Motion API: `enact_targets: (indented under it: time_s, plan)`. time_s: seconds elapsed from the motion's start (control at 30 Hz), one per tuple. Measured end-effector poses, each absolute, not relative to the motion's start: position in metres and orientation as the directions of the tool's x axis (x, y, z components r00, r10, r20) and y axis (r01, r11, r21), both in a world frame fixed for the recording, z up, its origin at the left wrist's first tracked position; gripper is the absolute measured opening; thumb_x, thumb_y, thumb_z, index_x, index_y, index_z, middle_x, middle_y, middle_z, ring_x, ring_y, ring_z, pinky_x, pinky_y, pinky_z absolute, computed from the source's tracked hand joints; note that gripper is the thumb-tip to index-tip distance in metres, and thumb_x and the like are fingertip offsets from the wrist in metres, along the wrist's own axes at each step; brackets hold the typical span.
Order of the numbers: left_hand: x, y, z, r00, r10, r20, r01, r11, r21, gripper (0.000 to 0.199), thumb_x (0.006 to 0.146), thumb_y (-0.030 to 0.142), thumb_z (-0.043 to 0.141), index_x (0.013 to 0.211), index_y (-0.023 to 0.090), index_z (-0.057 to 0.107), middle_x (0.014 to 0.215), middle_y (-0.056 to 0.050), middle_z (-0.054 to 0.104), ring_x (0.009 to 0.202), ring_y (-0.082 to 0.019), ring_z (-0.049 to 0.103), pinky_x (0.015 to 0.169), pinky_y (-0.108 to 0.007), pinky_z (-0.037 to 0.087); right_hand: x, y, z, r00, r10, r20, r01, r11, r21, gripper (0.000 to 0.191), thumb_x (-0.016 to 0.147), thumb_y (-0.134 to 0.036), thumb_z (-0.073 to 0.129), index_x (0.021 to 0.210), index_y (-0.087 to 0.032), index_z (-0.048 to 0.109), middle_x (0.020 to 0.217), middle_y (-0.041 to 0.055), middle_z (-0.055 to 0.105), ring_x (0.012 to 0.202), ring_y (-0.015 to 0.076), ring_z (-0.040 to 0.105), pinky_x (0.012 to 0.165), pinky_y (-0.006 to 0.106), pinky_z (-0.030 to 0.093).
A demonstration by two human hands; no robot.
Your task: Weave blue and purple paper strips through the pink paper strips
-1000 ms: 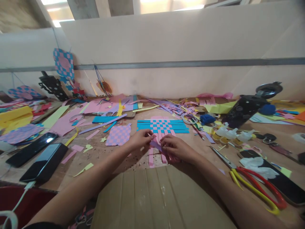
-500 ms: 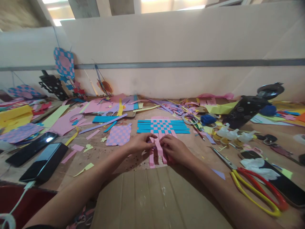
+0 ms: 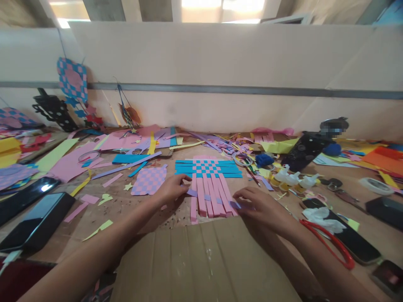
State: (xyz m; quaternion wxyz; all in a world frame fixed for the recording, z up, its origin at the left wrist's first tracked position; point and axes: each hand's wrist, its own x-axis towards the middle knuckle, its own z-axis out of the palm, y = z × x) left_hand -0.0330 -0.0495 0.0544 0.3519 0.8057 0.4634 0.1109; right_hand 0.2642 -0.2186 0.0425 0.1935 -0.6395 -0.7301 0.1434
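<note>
Your visible body consists of two bare upper-limb sections, seen from the head-worn camera. The slender, bare left forearm (image 3: 94,247) occupies the lower-left part of the view, and the slender, bare right forearm (image 3: 327,260) occupies the lower-right part. Note that each forearm has a smooth, rounded profile and narrows toward the wrist. Beyond each wrist is a compact, bare hand: the bare left hand (image 3: 171,189) and the bare right hand (image 3: 260,205). The slim, tapered fingers (image 3: 245,197) are jointed and rounded at the tips. You will find the fingernails too small to resolve in this view.
</note>
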Motion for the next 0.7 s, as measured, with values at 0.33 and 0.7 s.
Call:
enact_targets:
  time_s: [0.33, 0.7]
  plan:
    - [-0.034, -0.041, 0.056, 0.476, 0.872, -0.115, 0.669, -0.274, 0.691, 0.041, 0.080, 0.021, 0.064, 0.119, 0.017, 0.075, 0.086, -0.006, 0.071, 0.076, -0.020, 0.067, 0.060, -0.025, 0.044, 0.277, -0.193, 0.014, -0.055, 0.985, 0.162, 0.963, 0.095, -0.253, 0.020, 0.101, -0.024, 0.054, 0.102, -0.024, 0.074, 0.108, 0.0104, 0.075, 0.105, 0.0284, 0.068, 0.091, 0.040, 0.047]
    - [-0.039, -0.043, 0.056, 0.468, 0.870, -0.154, 0.684, -0.246, 0.687, 0.040, 0.082, 0.023, 0.062, 0.119, 0.019, 0.075, 0.084, -0.004, 0.071, 0.069, -0.019, 0.065, 0.059, -0.026, 0.044, 0.264, -0.206, 0.034, -0.063, 0.997, 0.039, 0.963, 0.071, -0.261, 0.024, 0.093, -0.018, 0.057, 0.110, -0.023, 0.072, 0.109, 0.0087, 0.076, 0.099, 0.0257, 0.069, 0.084, 0.036, 0.046]
